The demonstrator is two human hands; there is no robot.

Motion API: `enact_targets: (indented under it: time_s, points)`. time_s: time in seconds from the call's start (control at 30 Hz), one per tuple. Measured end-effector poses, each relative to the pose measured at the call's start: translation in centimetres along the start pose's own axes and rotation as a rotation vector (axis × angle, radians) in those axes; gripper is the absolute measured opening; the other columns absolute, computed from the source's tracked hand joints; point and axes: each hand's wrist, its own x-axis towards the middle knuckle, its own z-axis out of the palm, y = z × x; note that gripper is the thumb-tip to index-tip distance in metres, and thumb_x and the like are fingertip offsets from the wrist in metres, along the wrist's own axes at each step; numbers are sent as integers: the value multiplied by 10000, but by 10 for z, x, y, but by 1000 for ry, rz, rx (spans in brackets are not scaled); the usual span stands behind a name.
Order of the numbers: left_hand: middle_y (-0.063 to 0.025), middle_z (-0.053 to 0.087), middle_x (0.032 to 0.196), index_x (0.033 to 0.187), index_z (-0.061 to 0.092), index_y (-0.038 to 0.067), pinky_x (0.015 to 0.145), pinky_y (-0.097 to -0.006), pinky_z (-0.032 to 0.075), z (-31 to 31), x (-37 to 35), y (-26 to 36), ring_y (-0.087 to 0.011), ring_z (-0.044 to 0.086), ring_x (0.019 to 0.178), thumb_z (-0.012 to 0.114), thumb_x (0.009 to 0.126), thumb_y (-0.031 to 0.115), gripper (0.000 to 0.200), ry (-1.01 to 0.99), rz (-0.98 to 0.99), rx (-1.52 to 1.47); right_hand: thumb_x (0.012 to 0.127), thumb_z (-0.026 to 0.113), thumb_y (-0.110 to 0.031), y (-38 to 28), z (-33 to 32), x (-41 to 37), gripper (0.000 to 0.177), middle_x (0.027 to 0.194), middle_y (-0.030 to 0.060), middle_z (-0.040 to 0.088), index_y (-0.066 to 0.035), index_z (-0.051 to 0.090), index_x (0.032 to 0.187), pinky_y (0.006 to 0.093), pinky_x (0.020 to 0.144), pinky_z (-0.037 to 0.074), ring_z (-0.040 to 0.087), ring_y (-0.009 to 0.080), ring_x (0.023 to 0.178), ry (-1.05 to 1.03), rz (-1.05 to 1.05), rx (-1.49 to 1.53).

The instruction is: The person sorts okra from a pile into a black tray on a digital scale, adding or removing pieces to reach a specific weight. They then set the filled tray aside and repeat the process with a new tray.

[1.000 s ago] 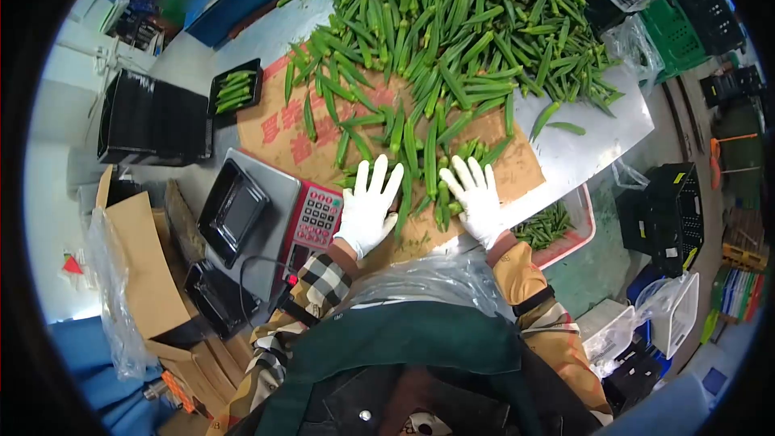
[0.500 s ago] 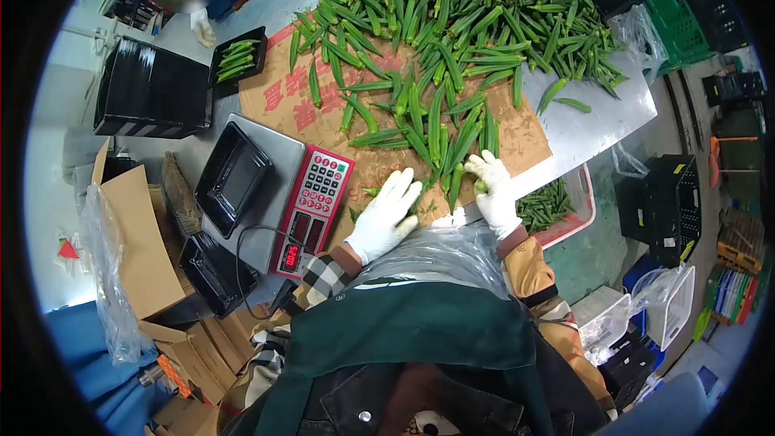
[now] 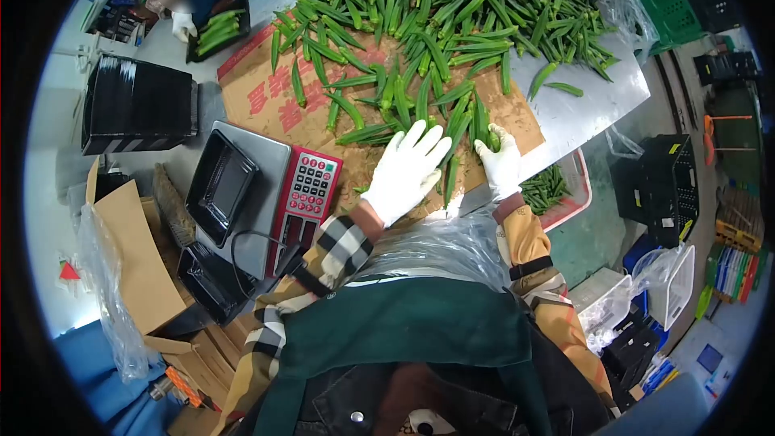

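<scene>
My left hand (image 3: 406, 171), in a white glove, lies with fingers stretched out over the near edge of the loose okra (image 3: 424, 101). At the right, my gloved right hand (image 3: 502, 165) has its fingers curled round the lower end of an okra pod (image 3: 481, 119). A single pod (image 3: 451, 181) points toward me between the two hands. Beneath them is a flattened cardboard sheet (image 3: 517, 125) with red print. Farther back, a big okra heap (image 3: 460, 0) covers the table.
Left of my hands stands a red-and-grey scale (image 3: 311, 182) bearing a black tray (image 3: 222, 186); another black tray (image 3: 211, 281) sits below it. A crate (image 3: 577, 202) with okra is at right. At the far left, a co-worker's gloved hand (image 3: 184, 26) touches an okra-filled tray (image 3: 218, 32).
My left hand has moved forward and right over the okra. My right hand has shifted slightly forward, fingers now at a pod. The co-worker's hand has reached the filled tray, which is now tilted.
</scene>
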Motion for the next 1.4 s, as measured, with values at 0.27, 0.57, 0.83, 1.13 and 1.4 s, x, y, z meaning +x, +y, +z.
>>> enact_targets:
  time_s: [0.27,0.57,0.83,1.13,1.4]
  points:
    - [-132,485,1499,1328,606,67,1151,-530,349,9,-29,-25,-381,370,1441,691,882,255,492,-78,-82,90,950,680,-51,17,-56,7,239,945,32,710,19,696,1178,251,708,527,620,101,743,-107,564,352]
    - [-140,643,1366,1293,681,64,1130,-408,414,-22,-70,-7,-336,536,1331,693,927,145,375,168,-326,-304,1032,560,-106,-37,-29,-4,332,1218,105,664,11,569,1343,276,846,518,639,176,1018,-65,226,602]
    - [-162,670,1283,1438,513,-29,1054,-381,477,-43,-52,25,-215,645,1170,463,1086,287,476,28,-410,-1423,1105,381,-305,-127,2,-41,497,1469,176,545,59,513,1416,415,1104,422,535,271,1309,-747,357,1210]
    - [-125,700,1201,1426,512,-49,982,-321,507,-63,-47,41,-167,668,1081,562,1044,121,421,134,-571,-1425,1057,436,-328,-124,1,-43,576,1512,190,503,89,471,1452,410,1184,358,502,279,1368,-848,273,1133]
    - [-72,741,989,1319,645,-5,855,-279,552,-120,-79,7,-118,688,873,601,1043,143,317,738,-692,-902,1037,577,-303,-141,38,-61,535,1452,132,578,-10,497,1477,358,1093,418,550,218,1284,-887,-116,605]
